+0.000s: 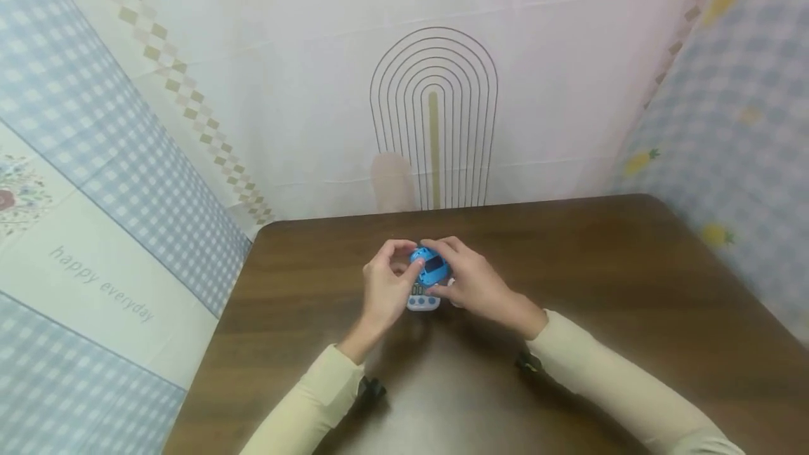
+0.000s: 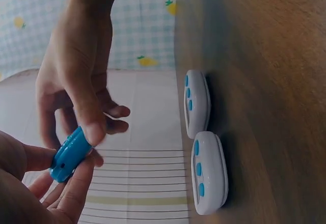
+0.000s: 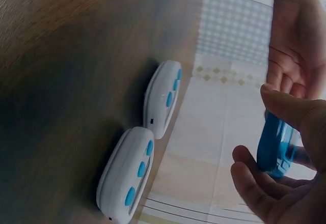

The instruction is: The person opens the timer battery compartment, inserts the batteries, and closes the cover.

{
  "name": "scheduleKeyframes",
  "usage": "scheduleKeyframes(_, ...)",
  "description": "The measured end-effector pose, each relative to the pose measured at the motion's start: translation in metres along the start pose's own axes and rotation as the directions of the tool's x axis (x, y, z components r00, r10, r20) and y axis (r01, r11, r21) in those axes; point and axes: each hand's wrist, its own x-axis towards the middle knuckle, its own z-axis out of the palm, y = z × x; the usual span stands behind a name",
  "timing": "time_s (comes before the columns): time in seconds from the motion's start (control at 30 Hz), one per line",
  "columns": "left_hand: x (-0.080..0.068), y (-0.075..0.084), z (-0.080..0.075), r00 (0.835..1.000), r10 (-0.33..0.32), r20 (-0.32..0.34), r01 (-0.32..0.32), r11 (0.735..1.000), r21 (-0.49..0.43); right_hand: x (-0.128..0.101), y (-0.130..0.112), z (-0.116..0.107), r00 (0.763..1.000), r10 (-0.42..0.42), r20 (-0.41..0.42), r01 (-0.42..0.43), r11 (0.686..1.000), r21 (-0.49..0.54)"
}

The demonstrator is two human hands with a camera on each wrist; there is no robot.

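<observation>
Both hands hold a small blue oval device [image 1: 432,265] a little above the brown table [image 1: 632,286]. My left hand [image 1: 407,258] pinches its left side with thumb and fingers. My right hand [image 1: 445,274] grips it from the right, index finger over the top. In the left wrist view the blue device [image 2: 71,154] sits between the right thumb and the left fingers [image 2: 76,188]. The right wrist view shows the blue device [image 3: 272,145] edge-on. Two white oval devices with blue buttons [image 2: 196,103] [image 2: 209,173] lie side by side on the table under the hands; the head view shows one white device [image 1: 422,298].
Patterned cloth walls close in the table on the left [image 1: 114,181], back [image 1: 436,118] and right [image 1: 746,125]. The table's far edge [image 1: 455,208] lies just beyond the hands. Black wrist-camera straps [image 1: 371,390] [image 1: 527,364] hang under both sleeves.
</observation>
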Motion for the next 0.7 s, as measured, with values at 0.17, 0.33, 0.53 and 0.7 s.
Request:
scheduleKeyframes(0.17, -0.006, -0.005, -0.007, 0.999, 0.0, 0.034, 0.002, 0.999, -0.053, 0.004, -0.002, 0.003, 0.996, -0.087, 0.016, 0.088, 0.983, -0.161)
scheduleKeyframes(0.33, -0.018, -0.018, -0.02, 0.996, -0.034, 0.087, 0.046, 0.989, -0.138, 0.008, -0.003, 0.008, 0.991, -0.106, 0.086, 0.121, 0.972, -0.201)
scheduleKeyframes(0.53, -0.023, -0.033, -0.034, 0.985, 0.01, 0.174, 0.021, 0.984, -0.178, 0.008, -0.005, 0.014, 0.987, -0.085, 0.135, 0.106, 0.982, -0.155)
scheduleKeyframes(0.7, -0.021, -0.041, -0.043, 0.981, 0.01, 0.196, 0.017, 0.99, -0.137, 0.01, -0.007, 0.017, 0.99, -0.084, 0.117, 0.095, 0.992, -0.084)
